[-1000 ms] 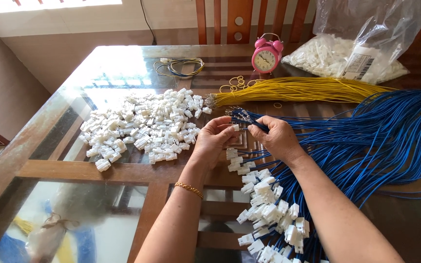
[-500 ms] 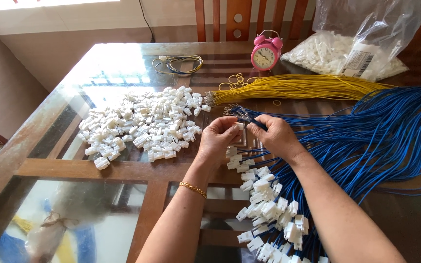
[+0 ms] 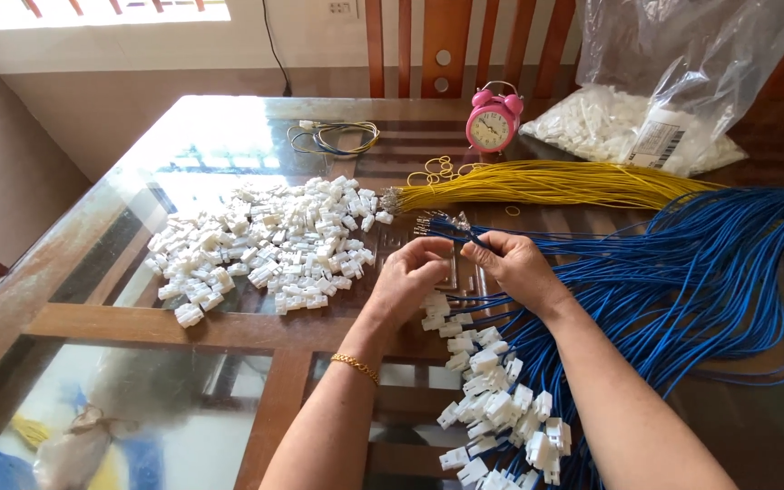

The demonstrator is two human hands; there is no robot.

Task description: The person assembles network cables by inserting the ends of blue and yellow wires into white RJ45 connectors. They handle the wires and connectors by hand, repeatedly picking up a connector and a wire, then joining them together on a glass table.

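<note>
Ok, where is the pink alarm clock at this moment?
In the head view the pink alarm clock stands at the table's far edge, right of centre, between the small coil of wires and the clear plastic bag, behind the yellow wires.

Whatever the hands (image 3: 465, 268) pinch, hidden behind curled fingers (image 3: 428, 259).

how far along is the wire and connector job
Done: a bunch of blue wires already fitted with white connectors lies below the hands. In hand: the left hand and right hand meet over one blue wire; whether a connector sits between the fingers can't be seen. Left: a large pile of loose connectors, many bare blue wires, the yellow wires, and a bag of connectors.
</note>
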